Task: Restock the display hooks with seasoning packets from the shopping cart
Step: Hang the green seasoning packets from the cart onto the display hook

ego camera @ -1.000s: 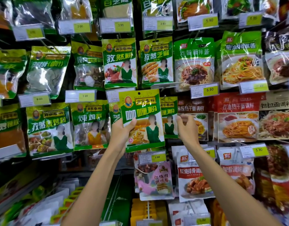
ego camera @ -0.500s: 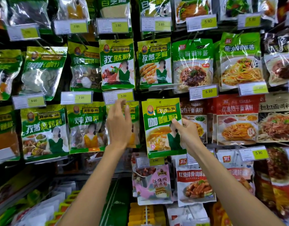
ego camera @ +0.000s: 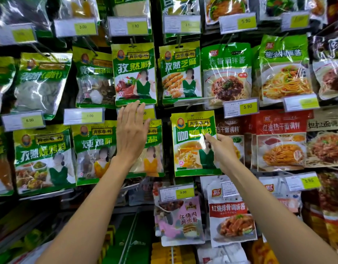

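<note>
In the head view, the right hand pinches the right edge of a green and yellow seasoning packet. The packet is upright against the display wall, just beside a brown noodle sauce packet. The left hand is flat with straight fingers and holds nothing, in front of a price tag and another green packet.

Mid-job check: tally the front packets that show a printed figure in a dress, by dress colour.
Green-dress packets: 4, counting the held packet that the right hand pinches
Yellow-dress packets: 2
Total: 6
</note>
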### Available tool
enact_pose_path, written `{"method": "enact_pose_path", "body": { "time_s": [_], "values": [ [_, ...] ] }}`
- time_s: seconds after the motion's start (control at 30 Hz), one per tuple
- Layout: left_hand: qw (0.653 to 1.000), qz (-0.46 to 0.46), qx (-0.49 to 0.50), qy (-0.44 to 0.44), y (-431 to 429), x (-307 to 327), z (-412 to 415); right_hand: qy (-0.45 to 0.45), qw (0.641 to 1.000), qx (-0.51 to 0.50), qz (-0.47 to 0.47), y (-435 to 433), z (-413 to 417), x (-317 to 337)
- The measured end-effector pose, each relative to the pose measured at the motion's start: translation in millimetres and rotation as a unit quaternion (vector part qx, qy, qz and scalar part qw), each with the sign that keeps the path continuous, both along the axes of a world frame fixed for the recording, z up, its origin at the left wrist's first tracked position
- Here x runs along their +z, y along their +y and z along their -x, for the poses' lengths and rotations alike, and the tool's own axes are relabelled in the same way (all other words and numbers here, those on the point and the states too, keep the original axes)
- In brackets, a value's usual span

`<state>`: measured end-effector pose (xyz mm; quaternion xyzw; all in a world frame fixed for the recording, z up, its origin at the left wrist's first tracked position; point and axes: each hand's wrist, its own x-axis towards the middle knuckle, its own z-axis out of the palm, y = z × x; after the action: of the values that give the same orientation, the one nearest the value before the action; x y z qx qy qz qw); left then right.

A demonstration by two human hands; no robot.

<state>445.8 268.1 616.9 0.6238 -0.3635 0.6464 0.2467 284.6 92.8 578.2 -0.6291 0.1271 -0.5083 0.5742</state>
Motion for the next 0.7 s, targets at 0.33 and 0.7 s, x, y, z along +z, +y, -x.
{"method": "enact_pose_path", "body": {
  "time_s": [0.33, 0.7],
  "values": [
    [1.000, -0.005, -0.008, -0.017, 4.7, 4.1, -3.8, 0.053, 0.995, -0.084, 0.026, -14.4, -28.5, -1.7],
    [1.000, -0.019, -0.004, -0.009, 7.1, 5.0, -0.8, 0.059, 0.984, -0.166, -0.015, -20.1, -57.6, 0.1]
  ]
}}
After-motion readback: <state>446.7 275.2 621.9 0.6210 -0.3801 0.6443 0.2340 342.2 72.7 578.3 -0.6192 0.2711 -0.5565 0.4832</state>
